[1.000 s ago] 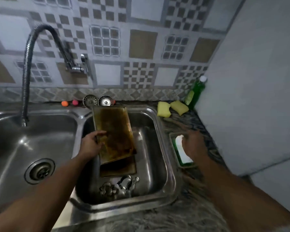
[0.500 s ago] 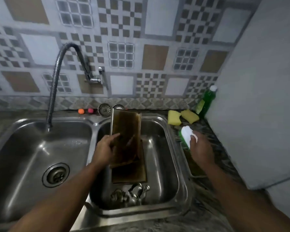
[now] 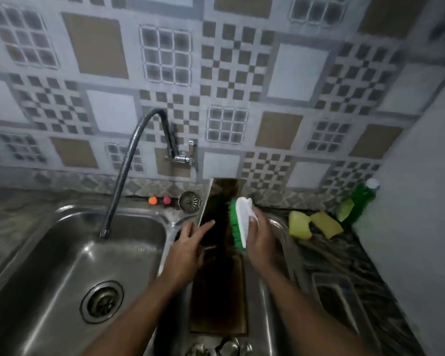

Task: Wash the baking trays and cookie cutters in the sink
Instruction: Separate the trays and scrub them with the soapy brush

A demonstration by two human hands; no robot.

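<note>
At the lower left of the frame the left basin [image 3: 62, 253] sits under the tap hose [image 3: 123, 176] (no running water shows). At centre the left hand [image 3: 188, 250] lays its nearly straight fingers against the face of a stained tray [image 3: 216, 206]. The tray stands almost on end in the right basin [image 3: 260, 312], its top against the wall. I judge it is braced that way so the dirty face meets the scrubbing. Below it a second tray [image 3: 217, 299] lies flat in the same basin, and the cutters [image 3: 216, 348] show blurred at the bottom edge, apparently waiting their turn.

Just right of the standing tray the right hand [image 3: 261, 242] grips a brush [image 3: 239, 219], green bristles turned toward the tray. Whether they touch it I cannot tell. At the right, two sponges [image 3: 299, 224] and a soap bottle [image 3: 357, 201] sit on the table [image 3: 370, 265], probably kept within reach.
</note>
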